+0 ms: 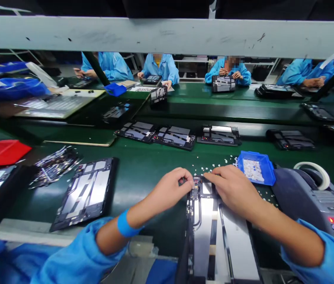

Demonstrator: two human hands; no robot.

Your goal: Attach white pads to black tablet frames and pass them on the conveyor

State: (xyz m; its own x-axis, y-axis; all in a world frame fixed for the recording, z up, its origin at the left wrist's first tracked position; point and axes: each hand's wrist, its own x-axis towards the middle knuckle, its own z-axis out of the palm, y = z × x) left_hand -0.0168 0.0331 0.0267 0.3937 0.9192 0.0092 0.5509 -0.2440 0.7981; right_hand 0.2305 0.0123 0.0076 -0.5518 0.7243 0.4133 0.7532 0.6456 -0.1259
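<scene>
An opened tablet-like device point(205, 221), its silver battery plates facing up, lies in front of me at the table's near edge. My left hand point(174, 185) is at its top left corner, thumb and index finger pinched together; whatever is between the tips is too small to make out. My right hand point(235, 189) rests over the top right part of the device, fingers bent and index finger reaching along the top edge. What its fingers may hold is hidden. Small white pieces point(214, 167) are scattered just beyond the device.
A blue tray point(269, 173) of white pieces and a grey tape dispenser point(297, 197) stand right. Left are another opened device point(87, 193), a pile of thin strips point(56, 165) and a red bin point(2, 153). More devices point(174, 137) line the far side, where people in blue work.
</scene>
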